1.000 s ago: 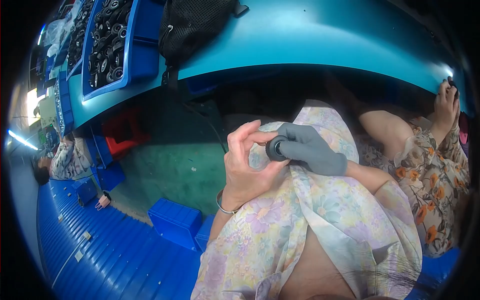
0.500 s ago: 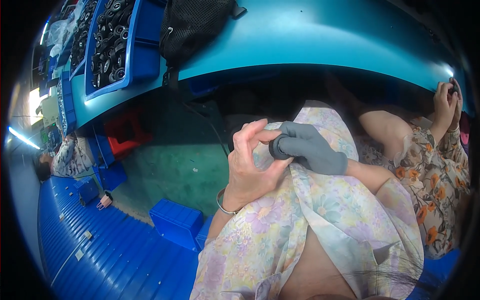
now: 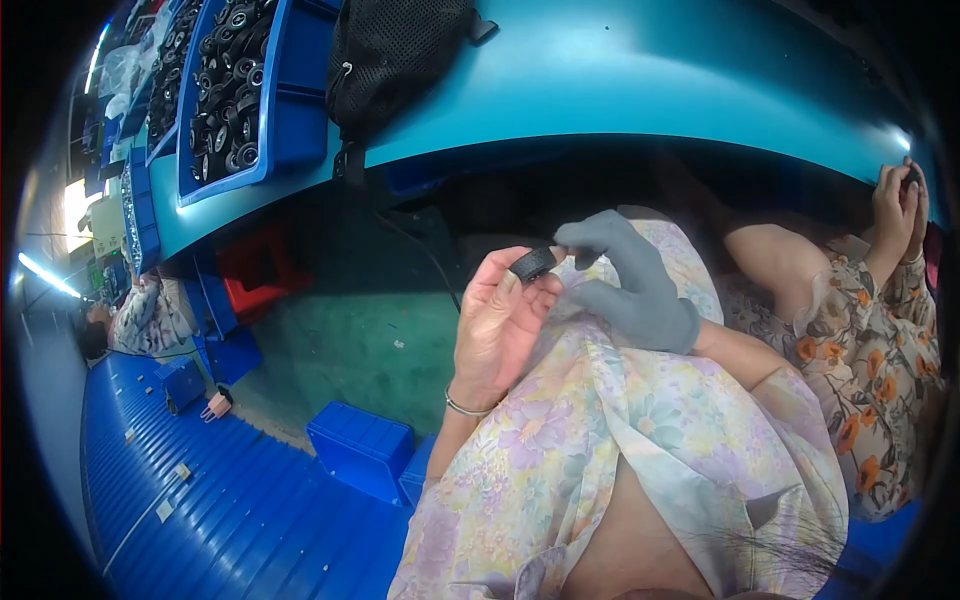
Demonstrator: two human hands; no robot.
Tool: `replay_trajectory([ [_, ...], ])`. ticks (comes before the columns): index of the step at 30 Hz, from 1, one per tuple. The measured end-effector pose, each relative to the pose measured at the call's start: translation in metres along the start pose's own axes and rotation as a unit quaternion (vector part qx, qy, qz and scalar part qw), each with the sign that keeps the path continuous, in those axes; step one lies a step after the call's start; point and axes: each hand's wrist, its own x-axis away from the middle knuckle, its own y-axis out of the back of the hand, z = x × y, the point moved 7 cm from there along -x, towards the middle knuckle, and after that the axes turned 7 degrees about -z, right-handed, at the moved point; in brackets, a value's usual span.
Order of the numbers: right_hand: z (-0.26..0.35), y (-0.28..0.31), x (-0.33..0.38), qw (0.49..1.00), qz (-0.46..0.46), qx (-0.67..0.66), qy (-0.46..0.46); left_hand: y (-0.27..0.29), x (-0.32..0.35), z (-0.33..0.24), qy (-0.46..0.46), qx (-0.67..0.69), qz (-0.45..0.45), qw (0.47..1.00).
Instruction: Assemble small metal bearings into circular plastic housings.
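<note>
A small black toy wheel with a treaded tyre is pinched between the thumb and fingers of my left hand, which is bare and wears a bracelet. The wheel is held up above my lap, its tread toward me. Just to its right is my right hand in a grey glove. Its thumb and fingers are apart and curved, with nothing seen between them. The gloved index fingertip comes close to the fingers of my left hand; whether they touch, I cannot tell.
On the teal table, a blue bin of black wheels stands beside a black mesh bag. A red stool and a blue crate are lower left. A co-worker's hands are at the far right; another person sits far left.
My gloved right hand has let go of the wheel and opened, drawing slightly away. My left hand now holds the wheel alone, a little higher and turned with the tread showing.
</note>
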Motion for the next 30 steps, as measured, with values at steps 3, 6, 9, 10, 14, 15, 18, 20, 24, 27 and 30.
replay_trajectory([
  [3,0.008,-0.002,-0.004,0.997,-0.002,0.039,0.071,0.000,0.000,0.004,0.015,-0.051,-0.016,0.998],
  [6,-0.001,-0.005,-0.004,0.999,0.012,0.046,0.011,-0.006,0.004,0.000,-0.011,-0.116,-0.003,0.993],
  [9,-0.012,-0.007,-0.004,0.997,-0.002,-0.034,-0.065,-0.010,0.004,-0.004,-0.025,-0.165,-0.009,0.986],
  [10,-0.015,-0.008,-0.003,0.995,0.004,-0.040,-0.089,-0.010,0.004,-0.004,-0.029,-0.183,-0.018,0.982],
  [14,-0.023,-0.010,0.001,0.978,-0.006,-0.118,-0.174,-0.012,0.005,-0.004,-0.028,-0.211,-0.019,0.977],
  [15,-0.022,-0.009,0.001,0.978,-0.006,-0.117,-0.174,-0.013,0.005,-0.004,-0.023,-0.210,-0.020,0.977],
  [18,-0.020,-0.010,0.002,0.972,-0.002,-0.134,-0.193,-0.013,0.007,-0.004,-0.019,-0.221,-0.020,0.975],
  [20,-0.020,-0.011,0.002,0.973,0.005,-0.122,-0.198,-0.011,0.008,-0.005,-0.019,-0.232,-0.020,0.972],
  [24,-0.015,-0.011,0.000,0.964,0.008,-0.139,-0.228,-0.008,0.010,-0.006,-0.023,-0.276,-0.003,0.961],
  [27,-0.014,-0.012,-0.007,0.968,0.043,-0.113,-0.221,-0.009,0.010,-0.008,-0.044,-0.331,0.008,0.943],
  [30,-0.018,-0.014,-0.012,0.958,0.065,-0.103,-0.258,-0.009,0.008,-0.013,-0.061,-0.392,0.023,0.917],
])
